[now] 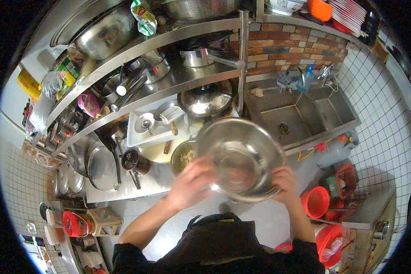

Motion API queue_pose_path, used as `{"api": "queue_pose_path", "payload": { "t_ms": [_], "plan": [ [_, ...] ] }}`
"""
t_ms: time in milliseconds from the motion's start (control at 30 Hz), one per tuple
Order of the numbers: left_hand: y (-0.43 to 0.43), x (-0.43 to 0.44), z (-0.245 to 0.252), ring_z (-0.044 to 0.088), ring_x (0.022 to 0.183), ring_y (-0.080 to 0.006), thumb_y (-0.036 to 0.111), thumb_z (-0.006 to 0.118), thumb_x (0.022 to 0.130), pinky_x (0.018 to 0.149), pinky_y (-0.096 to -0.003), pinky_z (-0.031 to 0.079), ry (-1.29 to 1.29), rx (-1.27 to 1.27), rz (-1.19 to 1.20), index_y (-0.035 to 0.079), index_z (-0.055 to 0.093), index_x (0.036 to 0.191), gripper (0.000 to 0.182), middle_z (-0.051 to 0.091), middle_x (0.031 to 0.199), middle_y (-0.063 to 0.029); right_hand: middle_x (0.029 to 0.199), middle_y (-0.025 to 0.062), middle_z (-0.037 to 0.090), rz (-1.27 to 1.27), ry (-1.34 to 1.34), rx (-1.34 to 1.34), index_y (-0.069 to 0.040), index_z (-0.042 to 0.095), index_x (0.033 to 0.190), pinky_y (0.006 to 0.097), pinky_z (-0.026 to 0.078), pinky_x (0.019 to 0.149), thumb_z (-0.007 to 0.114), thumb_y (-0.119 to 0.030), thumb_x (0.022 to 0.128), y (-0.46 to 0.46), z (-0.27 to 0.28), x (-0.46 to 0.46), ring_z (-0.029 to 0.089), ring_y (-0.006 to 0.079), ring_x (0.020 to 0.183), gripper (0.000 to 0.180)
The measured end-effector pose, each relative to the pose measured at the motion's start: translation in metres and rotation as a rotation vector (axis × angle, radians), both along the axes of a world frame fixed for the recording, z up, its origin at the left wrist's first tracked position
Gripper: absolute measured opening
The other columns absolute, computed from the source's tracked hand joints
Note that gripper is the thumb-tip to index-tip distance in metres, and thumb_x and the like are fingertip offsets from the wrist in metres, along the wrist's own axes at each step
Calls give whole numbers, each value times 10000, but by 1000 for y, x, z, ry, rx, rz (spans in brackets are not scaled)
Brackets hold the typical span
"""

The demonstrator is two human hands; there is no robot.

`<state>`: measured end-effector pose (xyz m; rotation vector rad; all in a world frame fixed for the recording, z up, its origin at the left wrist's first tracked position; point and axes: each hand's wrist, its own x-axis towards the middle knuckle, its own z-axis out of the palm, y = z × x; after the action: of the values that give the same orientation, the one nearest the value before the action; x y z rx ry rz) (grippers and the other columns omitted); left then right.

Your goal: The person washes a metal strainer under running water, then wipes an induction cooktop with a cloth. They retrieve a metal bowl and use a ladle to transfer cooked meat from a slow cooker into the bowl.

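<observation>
A large stainless steel bowl is held up in front of me, its inside facing me. My left hand is at the bowl's lower left rim and is blurred. On the opposite side, my right hand grips the lower right rim. Reddish blur shows in the bowl's bottom; I cannot tell whether it is a reflection or contents. Behind the bowl's left side, a smaller metal bowl with pale chopped pieces stands on the steel counter, partly hidden.
A white plastic tray holds a bowl, a spoon and a scraper. Left of it are a dark container and a round strainer. Steel shelving overhangs the counter. The double sink lies right; red buckets stand below.
</observation>
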<state>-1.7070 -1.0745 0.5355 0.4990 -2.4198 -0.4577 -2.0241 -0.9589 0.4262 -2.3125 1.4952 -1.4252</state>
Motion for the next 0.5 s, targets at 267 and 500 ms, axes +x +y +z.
{"api": "queue_pose_path", "payload": {
  "t_ms": [267, 500],
  "plan": [
    [50, -8, -33, 375, 1361, -317, 162, 788, 752, 1102, -430, 359, 132, 276, 139, 99, 587, 1219, 512, 466, 1355, -116, 1049, 98, 637, -795, -945, 237, -4, 636, 1016, 404, 485, 832, 657, -349, 868, -79, -61, -171, 579, 280, 900, 375],
    [139, 92, -125, 448, 1279, -344, 216, 697, 860, 1062, -434, 390, -6, 528, 407, 68, 547, 1253, 446, 508, 1313, -150, 1402, 150, 446, -359, -1830, 167, -50, 466, 1350, 646, 412, 991, 540, -565, 853, -135, -120, -210, 475, 412, 1225, 720]
  ]
}}
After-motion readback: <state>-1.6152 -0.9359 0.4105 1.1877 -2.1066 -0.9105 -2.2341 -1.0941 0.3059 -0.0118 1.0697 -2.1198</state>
